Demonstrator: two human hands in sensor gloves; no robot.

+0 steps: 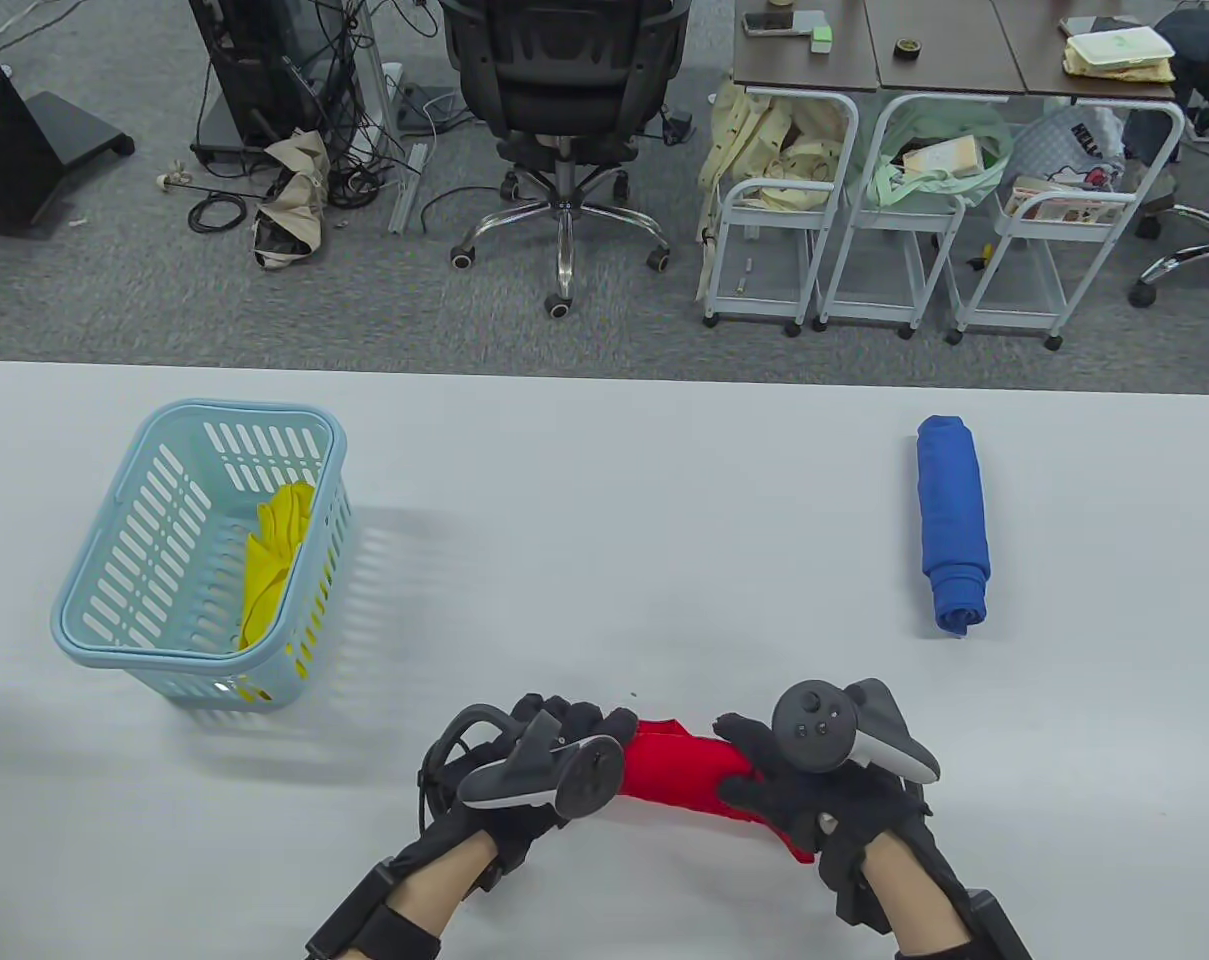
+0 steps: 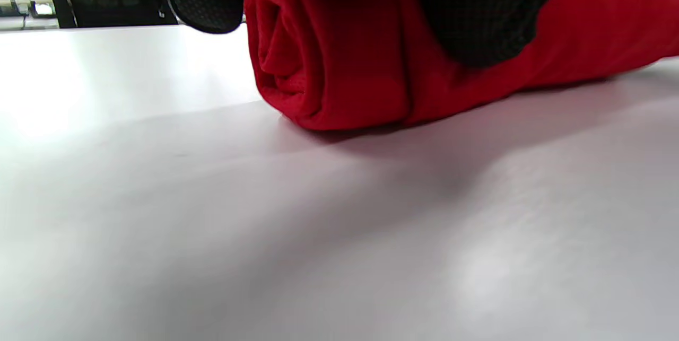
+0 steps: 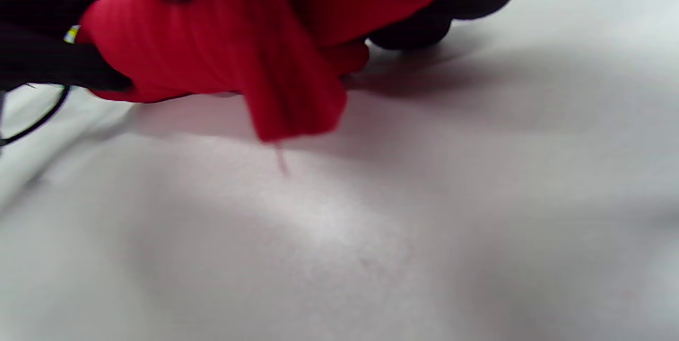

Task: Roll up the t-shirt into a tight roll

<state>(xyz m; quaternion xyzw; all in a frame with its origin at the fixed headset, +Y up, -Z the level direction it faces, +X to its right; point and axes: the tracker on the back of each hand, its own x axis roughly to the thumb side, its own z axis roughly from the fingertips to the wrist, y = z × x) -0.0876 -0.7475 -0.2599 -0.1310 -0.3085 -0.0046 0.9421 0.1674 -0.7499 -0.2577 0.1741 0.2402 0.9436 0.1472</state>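
Red cloth, the t-shirt, lies rolled up on the white surface at about 6 o'clock, near the front edge, stretched crosswise between both hands. The left hand grasps its left end, black gloved fingers curled over the top of the roll; the left wrist view shows the spiral of layers at that end resting on the surface. The right hand grips the right end, fingers wrapped round the cloth, and in the right wrist view a loose flap of red fabric hangs out of the roll, reaching down toward the surface.

At 9 o'clock stands a light blue slotted basket with a yellow cloth inside. At 3 o'clock, well apart from the hands, lies a blue rolled cloth, its long axis running front to back. Beyond the surface, at 12 o'clock, a black office chair stands on grey carpet.
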